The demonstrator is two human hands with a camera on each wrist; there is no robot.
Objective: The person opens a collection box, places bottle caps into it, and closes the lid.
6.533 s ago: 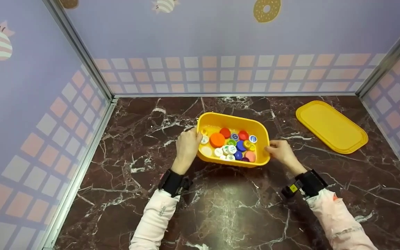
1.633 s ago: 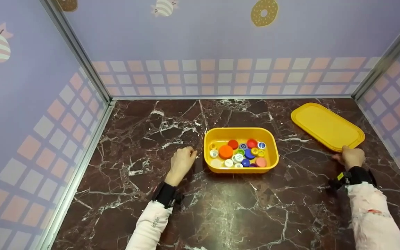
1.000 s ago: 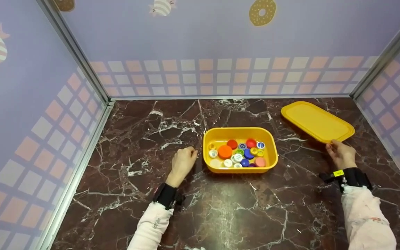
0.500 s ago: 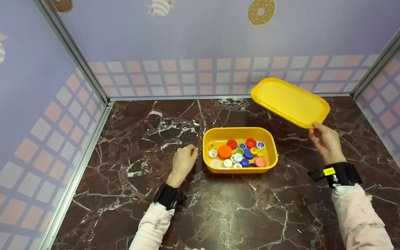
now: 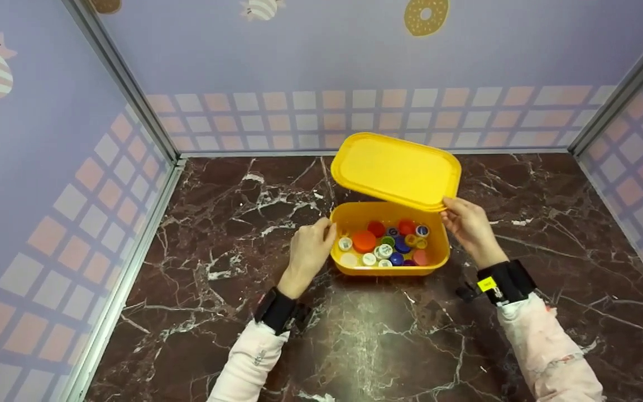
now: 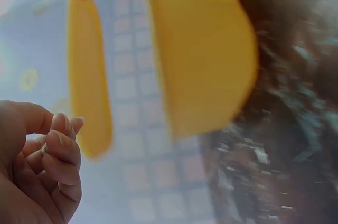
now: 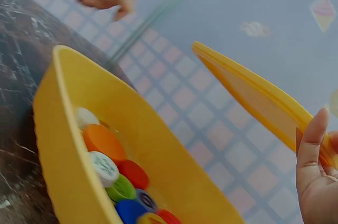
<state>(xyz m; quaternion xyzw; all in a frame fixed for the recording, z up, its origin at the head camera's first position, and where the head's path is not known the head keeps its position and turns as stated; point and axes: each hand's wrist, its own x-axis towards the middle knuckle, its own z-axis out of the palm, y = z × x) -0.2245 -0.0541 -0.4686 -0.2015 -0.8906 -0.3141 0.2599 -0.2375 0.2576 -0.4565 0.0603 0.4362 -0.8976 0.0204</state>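
My right hand [image 5: 469,226] pinches a yellow plastic lid [image 5: 397,170] by its near right corner. Tilted, the lid hangs in the air above the far side of a yellow box [image 5: 388,270]. Bottle caps in orange, red, white, blue, green and other colours lie inside the box, among them a big orange cap [image 5: 364,242]. At the box's left end is my left hand [image 5: 309,254], its fingers loosely curled with nothing between them. The left wrist view shows that hand [image 6: 42,166] apart from the box wall [image 6: 206,55]. In the right wrist view the lid [image 7: 253,94] stands clear of the rim.
The box stands on a dark marbled tabletop [image 5: 215,335] with white veins. Lilac panels with pink and white squares rise behind it [image 5: 299,50] and on both sides. Black camera bands [image 5: 277,310] circle both wrists.
Earlier both hands held the box ends, then the box was set down. My right hand picked the lid off the right of the table and brought it left over the box. My left hand moved towards the rim.
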